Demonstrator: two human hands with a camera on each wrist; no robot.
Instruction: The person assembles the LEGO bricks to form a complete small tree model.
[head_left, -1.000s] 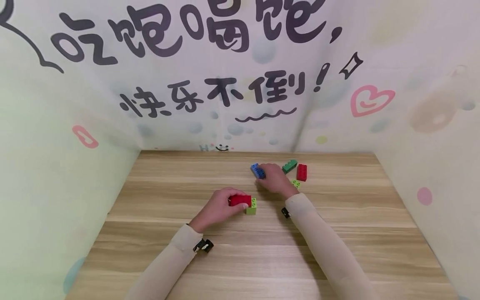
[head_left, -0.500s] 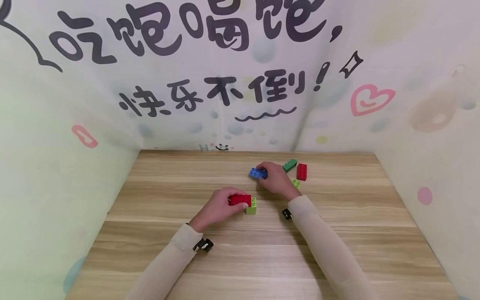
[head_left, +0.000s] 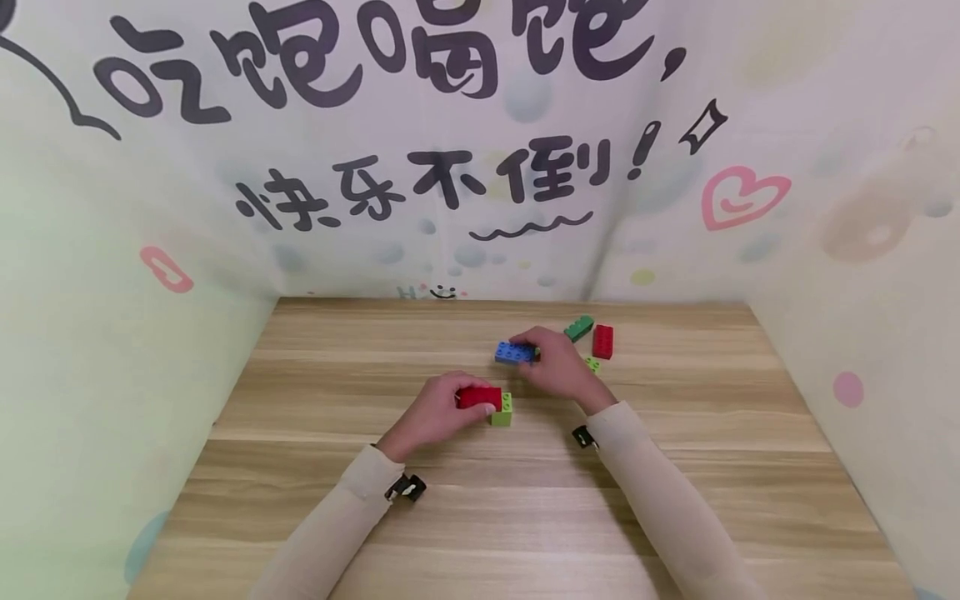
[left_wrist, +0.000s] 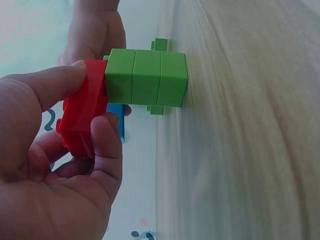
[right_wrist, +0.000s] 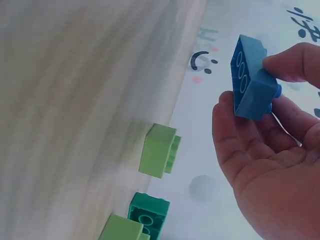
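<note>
Left hand (head_left: pixel 431 421) grips a red brick (head_left: pixel 480 398) between thumb and fingers, and from the head view that brick covers part of a light green stack (head_left: pixel 502 410), with two green studs showing at its three o'clock end. Only the left wrist view reveals the stack's height: three seamed blocks run from the red brick down to the wooden table (head_left: pixel 525 517), lying at about two o'clock from the red brick there. Whether the red brick is pressed fully home cannot be told. Between two and three o'clock from the left hand, in the head view, the right hand (head_left: pixel 561 367) pinches a blue brick (head_left: pixel 514 353) by its edges. From above, the blue brick shows its studs; the right wrist view adds its hollow underside with a row of round tubes, and shows it lifted clear of the table. Around the right hand in the head view stand a dark green brick (head_left: pixel 578 328) at one o'clock, a second red brick (head_left: pixel 603 342) at two and a light green brick (head_left: pixel 592 365) at three, partly hidden by the hand. Seen from the right wrist, two light green pieces appear: one (right_wrist: pixel 158 151) at eight o'clock from the blue brick, another (right_wrist: pixel 121 228) between seven and eight, just beside the dark green brick.
</note>
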